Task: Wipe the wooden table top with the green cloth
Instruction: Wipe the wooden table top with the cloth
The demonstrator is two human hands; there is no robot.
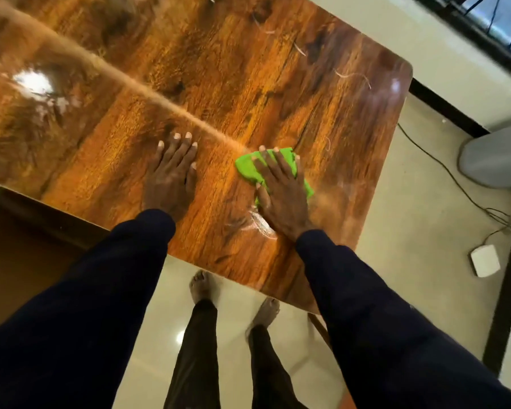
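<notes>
The green cloth (248,168) lies bunched on the tabletop (242,69) near the right end, pinned under the right hand (281,199), whose fingers lie straight across it and press down rather than curl round it. The left hand (171,175) rests flat and released on the bare wood just beside it, holding nothing and serving as a brace. To wipe well from here, the palm should stay spread over the cloth so the pressure is even, and the strokes should overlap and run along the grain, not in scattered dabs. A pale diagonal line (160,98) reaches from the far left to the cloth (it looks like a ridge of pushed dust, though it could be glare), so the stroke probably needs to carry that on toward an edge instead of smearing it back. Thin stray strands (355,76) lie on the far right corner, well apart from the cloth, and call for a longer reach; the bracing hand should shift along so no patch under it goes unwiped
</notes>
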